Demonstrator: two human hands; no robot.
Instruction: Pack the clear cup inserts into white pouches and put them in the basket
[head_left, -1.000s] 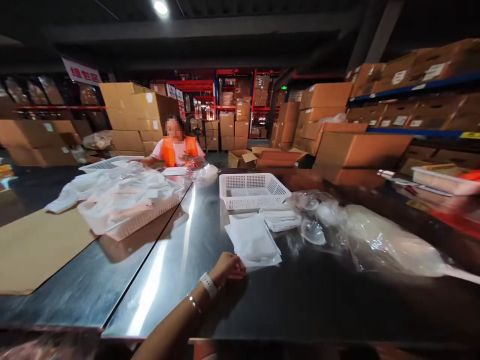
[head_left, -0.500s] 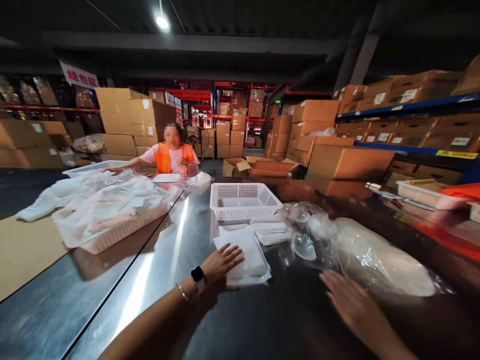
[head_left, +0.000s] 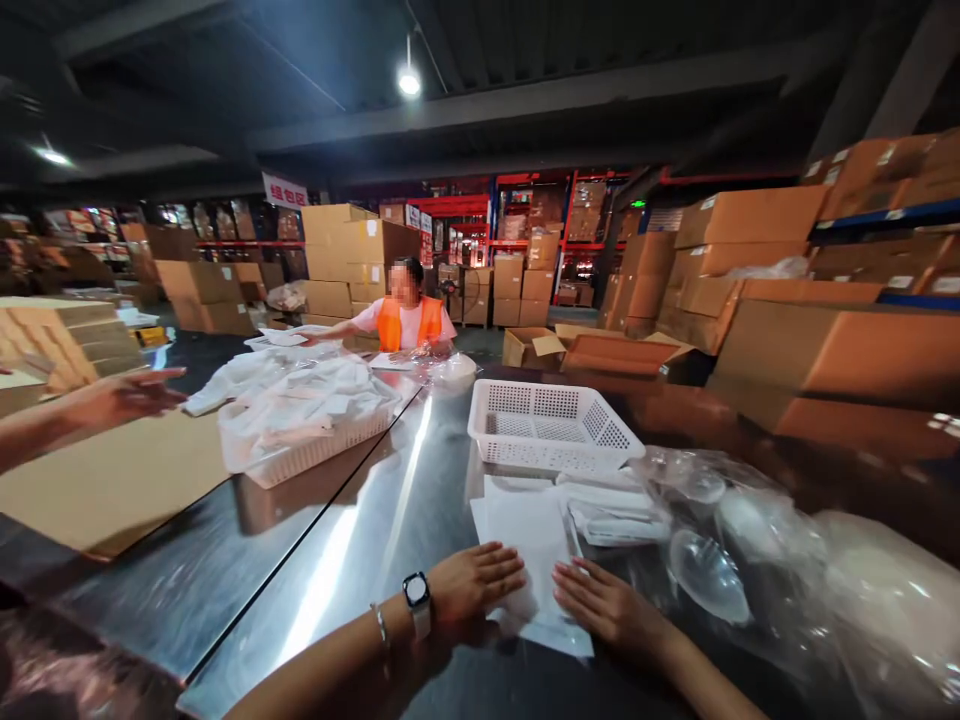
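A stack of white paper sheets (head_left: 529, 515) lies on the dark shiny table in front of me. My left hand (head_left: 476, 582), with a watch and a bracelet on its wrist, rests flat on the stack's left part, fingers stretched out. On the right edge of the same sheets lies my right hand (head_left: 611, 605), its fingers extended and nothing gripped. Just beyond it is a pile of folded white packets (head_left: 615, 508). Clear plastic bags with white, bowl-like pieces (head_left: 709, 575) lie to the right of my right hand.
A white perforated basket (head_left: 555, 462) stands behind the papers. At left, another basket (head_left: 307, 455) is heaped with white bagged items. A person in an orange vest (head_left: 409, 322) sits across the table. Another person's hand (head_left: 124, 400) reaches in from the left. Cardboard boxes (head_left: 795, 350) stand beyond.
My right hand has moved left from beside the plastic bags onto the papers. The view has turned left, and another person's hand has come into sight there. My left hand stays on the sheets.
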